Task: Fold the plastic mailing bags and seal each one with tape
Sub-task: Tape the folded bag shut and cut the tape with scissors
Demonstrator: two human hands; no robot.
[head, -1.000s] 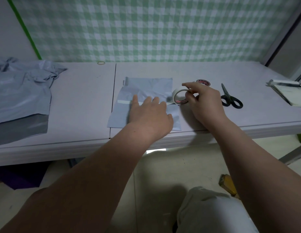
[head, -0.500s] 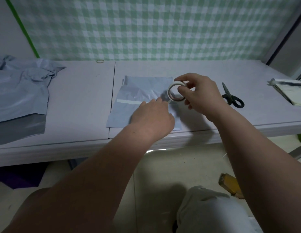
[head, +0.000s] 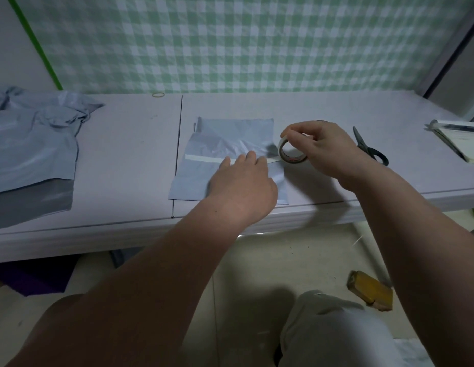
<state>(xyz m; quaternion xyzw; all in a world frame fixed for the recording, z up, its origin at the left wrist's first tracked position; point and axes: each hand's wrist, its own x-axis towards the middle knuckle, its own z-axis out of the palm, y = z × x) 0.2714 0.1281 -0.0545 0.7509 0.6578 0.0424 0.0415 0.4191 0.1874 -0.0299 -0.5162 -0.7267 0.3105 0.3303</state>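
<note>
What worried me was the stretch of tape strip (head: 204,158) between the two hands. If the left hand (head: 243,181) slipped or lifted while the roll was being pulled, I judged the thin plastic would drag and wrinkle, the fold would open, or the strip would go down crooked and stick to itself. I had the left hand flat, fingers straight and together, pressing the strip onto the folded mailing bag (head: 230,139). The right hand (head: 326,149) was curled round the tape roll (head: 290,152), thumb and fingers pinching its rim, and held it on edge just off the bag's right side, with the strip running back from it under my left fingertips. The tape was uncut, so a careless tug could also have peeled up what was already laid. The bag lay near the front edge of the bench (head: 124,154), just right of the seam in its top. The scissors (head: 368,149) waited just beyond the right hand, partly hidden by it. A heap of unfolded bags (head: 31,149) sat at the bench's left end, well apart.
</note>
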